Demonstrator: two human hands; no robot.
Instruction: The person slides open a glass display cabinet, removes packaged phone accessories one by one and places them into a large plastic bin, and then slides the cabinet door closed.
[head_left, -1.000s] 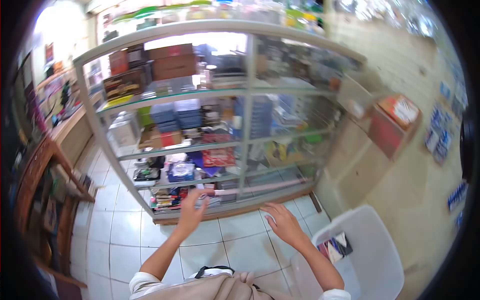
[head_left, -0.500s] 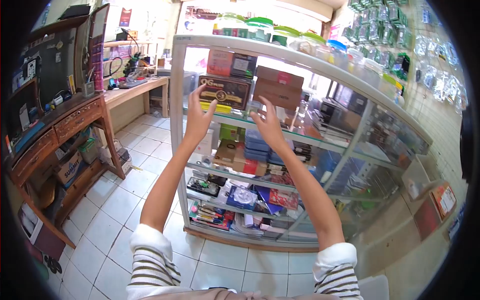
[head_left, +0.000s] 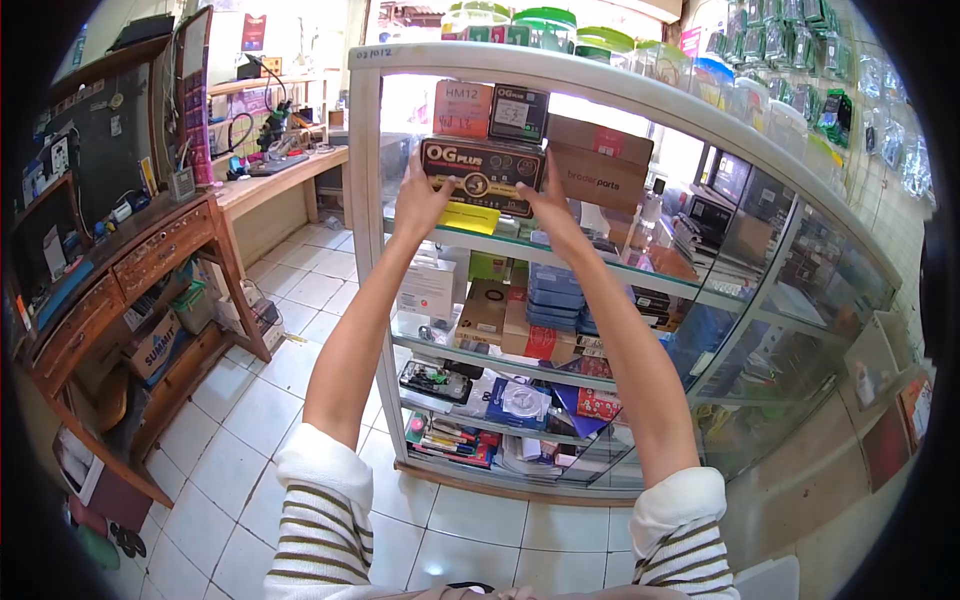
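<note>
On the top shelf of the glass cabinet, a black OG Plus box (head_left: 482, 172) is held at both ends. My left hand (head_left: 424, 200) grips its left end, thumb on the front face. Round the right end is my right hand (head_left: 548, 208), its thumb also on the front. An orange HM12 box (head_left: 462, 108) and a small black box (head_left: 518, 113) rest on top of it. Just below lies a yellow item (head_left: 468, 218). A brown cardboard box (head_left: 598, 165) stands right beside my right hand.
The glass cabinet's white frame (head_left: 600, 78) spans the view, with lidded jars (head_left: 543, 28) on top. Lower shelves hold blue cases (head_left: 556, 296) and other goods. A wooden desk (head_left: 150, 245) stands at the left. Packets hang on the right wall; a pale bin edge (head_left: 765, 580) shows below.
Both hands have moved from in front of the shelf onto the ends of the OG Plus box and closed on it. The camera view has shifted left and up since the earliest frame.
</note>
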